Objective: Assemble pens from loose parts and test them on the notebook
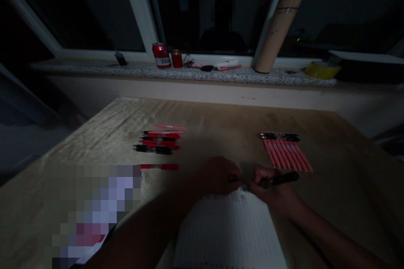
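A white lined sheet of paper lies in front of me, with dark scribbled marks near its far edge. My right hand is closed around a black pen, whose thick end points right. My left hand is curled at the paper's far edge, its fingertips pinched close to those of my right hand. Whatever is between the left fingertips is too dark to make out. Left of my hands lie a loose red pen and a stack of red, black and pink pens.
At right, several pink pens lie side by side with black pens across their far ends. The windowsill holds a red can, a small red jar, a cardboard tube and yellow tape. A blurred patch covers the lower left.
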A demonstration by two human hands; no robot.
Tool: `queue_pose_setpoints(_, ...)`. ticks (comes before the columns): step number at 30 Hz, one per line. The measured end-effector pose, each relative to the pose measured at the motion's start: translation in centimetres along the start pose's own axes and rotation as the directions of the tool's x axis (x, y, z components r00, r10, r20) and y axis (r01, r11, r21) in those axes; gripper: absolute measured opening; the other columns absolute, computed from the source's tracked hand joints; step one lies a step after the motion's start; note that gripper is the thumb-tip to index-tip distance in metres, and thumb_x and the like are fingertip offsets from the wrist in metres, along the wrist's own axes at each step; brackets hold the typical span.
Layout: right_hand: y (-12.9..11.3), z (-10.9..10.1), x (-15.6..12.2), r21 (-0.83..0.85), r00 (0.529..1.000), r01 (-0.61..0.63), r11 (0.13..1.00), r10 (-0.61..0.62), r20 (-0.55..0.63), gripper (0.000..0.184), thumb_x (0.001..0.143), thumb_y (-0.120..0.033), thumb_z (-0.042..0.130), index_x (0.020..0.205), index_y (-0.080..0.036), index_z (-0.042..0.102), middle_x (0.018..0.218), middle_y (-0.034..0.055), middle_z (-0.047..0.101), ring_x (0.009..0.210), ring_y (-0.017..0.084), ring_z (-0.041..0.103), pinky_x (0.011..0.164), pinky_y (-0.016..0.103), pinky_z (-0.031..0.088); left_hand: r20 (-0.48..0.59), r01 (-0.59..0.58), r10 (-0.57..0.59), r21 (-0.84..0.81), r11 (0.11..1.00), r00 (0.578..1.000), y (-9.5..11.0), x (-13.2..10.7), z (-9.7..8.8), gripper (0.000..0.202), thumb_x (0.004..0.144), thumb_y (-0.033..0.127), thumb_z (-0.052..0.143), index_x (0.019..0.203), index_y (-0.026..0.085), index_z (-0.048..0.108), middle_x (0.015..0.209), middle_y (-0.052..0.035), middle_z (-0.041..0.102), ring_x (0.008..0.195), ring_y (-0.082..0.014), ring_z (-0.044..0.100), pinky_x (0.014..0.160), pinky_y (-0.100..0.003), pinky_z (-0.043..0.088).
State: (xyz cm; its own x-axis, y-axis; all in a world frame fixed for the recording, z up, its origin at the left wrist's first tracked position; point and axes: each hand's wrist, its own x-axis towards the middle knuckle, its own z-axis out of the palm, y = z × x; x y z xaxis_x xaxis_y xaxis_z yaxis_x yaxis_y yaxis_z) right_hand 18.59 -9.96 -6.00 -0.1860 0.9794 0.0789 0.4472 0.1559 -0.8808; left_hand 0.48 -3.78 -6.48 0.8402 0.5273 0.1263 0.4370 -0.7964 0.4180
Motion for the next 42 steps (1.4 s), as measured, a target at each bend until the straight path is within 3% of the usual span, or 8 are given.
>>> queue_pose_setpoints(2, 0.0, -0.1, 0.1, 0.070, 0.996, -0.057, 0.996, 0.061, -0.063, 0.034, 0.069, -0.037, 0.067, 0.051, -0.019, 0.045, 0.044, -0.0040, 0.046, 0.042, 0.008, 0.038, 0.041, 0.021, 0.026, -0.015, 0.008, -0.008, -0.007, 1.000, 1.000, -0.1, -0.1, -0.1, 0.019, 0.078, 0.032, 0.052, 0.074, 0.017, 0.063, 0.071, -0.0009, 0.062, 0.068, -0.0130, 0.055, 0.066, -0.024, 0.037)
queue_pose_setpoints(5, 0.1, -0.2, 0.3, 0.247, 0.983, -0.151, 0.957, 0.171, -0.060, 0.035, 0.070, -0.043, 0.067, 0.056, -0.020, 0.045, 0.043, -0.0029, 0.051, 0.041, 0.010, 0.044, 0.041, 0.022, 0.032, -0.041, 0.006, -0.011, -0.124, 0.992, 0.999, -0.3, -0.2, -0.3, 0.024, 0.084, 0.029, 0.044, 0.080, 0.016, 0.064, 0.075, -0.0019, 0.062, 0.069, -0.0116, 0.055, 0.067, -0.022, 0.038)
queue_pose_setpoints(9, 0.5, -0.1, 0.5, 0.508, 0.967, -0.195, 0.839, 0.251, -0.043, 0.035, 0.073, -0.041, 0.067, 0.060, -0.020, 0.042, 0.043, -0.0062, 0.049, 0.038, 0.008, 0.043, 0.040, 0.021, 0.031, -0.066, -0.018, -0.008, -0.385, 0.923, 0.998, -0.8, -0.3, -0.7, 0.029, 0.087, 0.025, 0.039, 0.086, 0.014, 0.065, 0.080, -0.0022, 0.064, 0.073, -0.0101, 0.057, 0.069, -0.020, 0.040)
queue_pose_setpoints(12, 0.8, 0.1, 0.7, 0.635, 0.965, -0.186, 0.750, 0.261, -0.026, 0.034, 0.076, -0.038, 0.066, 0.060, -0.020, 0.041, 0.041, -0.0081, 0.046, 0.036, 0.007, 0.041, 0.040, 0.021, 0.032, -0.074, -0.010, -0.029, -0.485, 0.874, 0.997, -0.8, -0.3, -0.8, 0.028, 0.086, 0.025, 0.042, 0.083, 0.012, 0.066, 0.078, -0.0023, 0.064, 0.071, -0.0098, 0.057, 0.067, -0.019, 0.041)
queue_pose_setpoints(16, 0.8, 0.2, 0.8, 0.672, 0.964, -0.194, 0.714, 0.265, -0.003, 0.034, 0.077, -0.037, 0.065, 0.059, -0.020, 0.041, 0.039, -0.0083, 0.044, 0.035, 0.007, 0.041, 0.040, 0.021, 0.031, -0.064, 0.013, -0.054, -0.518, 0.855, 0.996, -0.6, -0.3, -0.9, 0.027, 0.085, 0.027, 0.044, 0.083, 0.012, 0.066, 0.076, -0.0020, 0.063, 0.070, -0.0095, 0.057, 0.066, -0.019, 0.041)
queue_pose_setpoints(30, 0.8, 0.3, 0.7, 0.635, 0.968, -0.191, 0.749, 0.249, -0.002, 0.031, 0.074, -0.040, 0.067, 0.062, -0.019, 0.048, 0.045, -0.0059, 0.051, 0.038, 0.007, 0.042, 0.042, 0.022, 0.034, -0.077, 0.047, -0.092, -0.460, 0.887, 0.993, -0.6, -0.2, -0.3, 0.026, 0.080, 0.035, 0.053, 0.079, 0.011, 0.065, 0.068, -0.0004, 0.060, 0.061, -0.0080, 0.051, 0.061, -0.019, 0.038)
queue_pose_setpoints(36, 0.4, 0.0, 1.0, 0.797, 0.930, -0.195, 0.571, 0.366, -0.035, 0.033, 0.074, -0.051, 0.061, 0.073, -0.018, 0.060, 0.043, -0.0045, 0.050, 0.033, 0.008, 0.037, 0.037, 0.023, 0.034, -0.071, 0.097, -0.148, -0.469, 0.878, 0.986, -0.8, -0.2, -0.2, 0.026, 0.080, 0.035, 0.053, 0.078, 0.011, 0.064, 0.066, 0.0001, 0.058, 0.060, -0.0081, 0.050, 0.057, -0.019, 0.037)
queue_pose_setpoints(42, -0.2, -1.0, 1.1, 0.911, 0.946, -0.094, 0.402, 0.322, -0.044, 0.048, 0.079, -0.061, 0.044, 0.070, -0.019, 0.065, 0.039, -0.0019, 0.046, 0.035, 0.011, 0.038, 0.040, 0.026, 0.034, -0.104, 0.123, -0.198, -0.490, 0.863, 0.975, -0.5, -0.2, -0.3, 0.022, 0.078, 0.032, 0.054, 0.076, 0.012, 0.062, 0.060, 0.0027, 0.052, 0.054, -0.0061, 0.045, 0.052, -0.017, 0.034)
